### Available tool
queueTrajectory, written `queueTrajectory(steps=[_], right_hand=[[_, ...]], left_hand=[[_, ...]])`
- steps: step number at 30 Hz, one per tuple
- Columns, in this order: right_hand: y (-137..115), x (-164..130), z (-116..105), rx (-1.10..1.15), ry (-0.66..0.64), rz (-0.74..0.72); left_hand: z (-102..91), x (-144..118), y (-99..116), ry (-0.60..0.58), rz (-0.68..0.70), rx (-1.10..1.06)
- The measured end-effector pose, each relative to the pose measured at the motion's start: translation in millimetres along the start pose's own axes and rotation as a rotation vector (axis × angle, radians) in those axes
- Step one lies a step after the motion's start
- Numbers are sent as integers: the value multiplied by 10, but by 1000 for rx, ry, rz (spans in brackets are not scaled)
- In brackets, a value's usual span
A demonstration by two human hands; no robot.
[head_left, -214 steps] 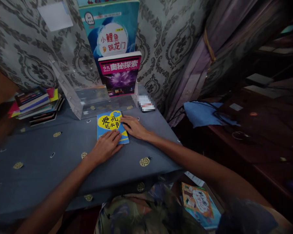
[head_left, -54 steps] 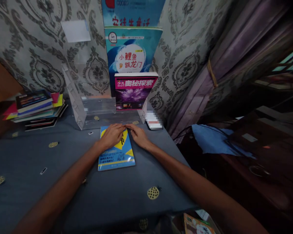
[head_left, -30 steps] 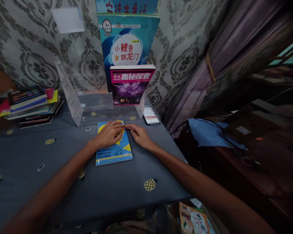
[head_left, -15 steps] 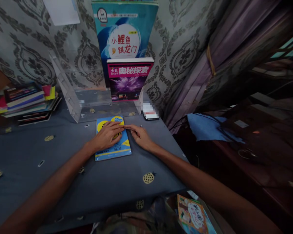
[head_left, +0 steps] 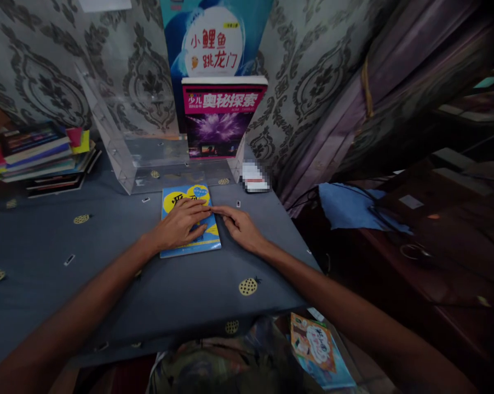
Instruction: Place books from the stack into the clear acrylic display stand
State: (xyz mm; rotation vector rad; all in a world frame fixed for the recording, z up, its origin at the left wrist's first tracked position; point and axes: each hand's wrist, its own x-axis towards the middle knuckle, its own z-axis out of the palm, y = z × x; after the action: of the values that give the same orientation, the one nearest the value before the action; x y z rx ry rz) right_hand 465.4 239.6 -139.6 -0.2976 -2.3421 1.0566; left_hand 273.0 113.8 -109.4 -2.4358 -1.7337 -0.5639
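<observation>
A blue and yellow book (head_left: 208,239) lies closed on the cloth-covered table, its cover partly hidden by my hand. My left hand (head_left: 185,221) rests flat across the cover, fingers stretched toward the right edge. Beside that edge is my right hand (head_left: 241,225), its index finger extended to the book's side near my left fingertips. The other right fingers are loosely bent, and I see nothing held in them. Behind the book stands a clear acrylic rack (head_left: 121,161) holding a purple and pink book (head_left: 220,131) in front of a taller teal book (head_left: 253,33).
A pile of books (head_left: 41,158) sits at the table's left. Right of the rack lies a phone-like object (head_left: 256,178), its surface blurred out. An orange and blue book (head_left: 323,350) is below the table's front edge. A blue cloth (head_left: 349,208) and cables are at the right.
The view has tipped slightly downward. My left hand sits a little lower on the cover, showing more of the title. My right index finger stays by the book's edge.
</observation>
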Motion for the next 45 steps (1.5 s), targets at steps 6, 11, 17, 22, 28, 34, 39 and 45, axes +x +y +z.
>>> queueTrajectory(steps=[6, 11, 17, 22, 28, 34, 39, 45], right_hand=[[-99, -95, -18, -13, -14, -7], [-156, -182, -12, -20, -14, -8], [-267, -342, -6, -62, -29, 7], [-385, -501, -12, -51, -43, -23], [-484, -656, -4, -49, -57, -29], [-537, -780, 25, -70, -73, -37], [-581, -846, 113, -160, -72, -54], [-673, -905, 226, -266, -78, -48]], left_hand=[[-26, -39, 99, -24, -15, -31], [-43, -84, 187, -45, -16, -27], [-82, -170, 326, -81, 5, -33], [-114, -260, 460, -115, 22, -31], [-133, -352, 605, -124, 36, -26], [-136, -410, 717, -120, 41, 7], [-99, -441, 816, -112, -9, 70], [-21, -511, 980, -78, -89, 120]])
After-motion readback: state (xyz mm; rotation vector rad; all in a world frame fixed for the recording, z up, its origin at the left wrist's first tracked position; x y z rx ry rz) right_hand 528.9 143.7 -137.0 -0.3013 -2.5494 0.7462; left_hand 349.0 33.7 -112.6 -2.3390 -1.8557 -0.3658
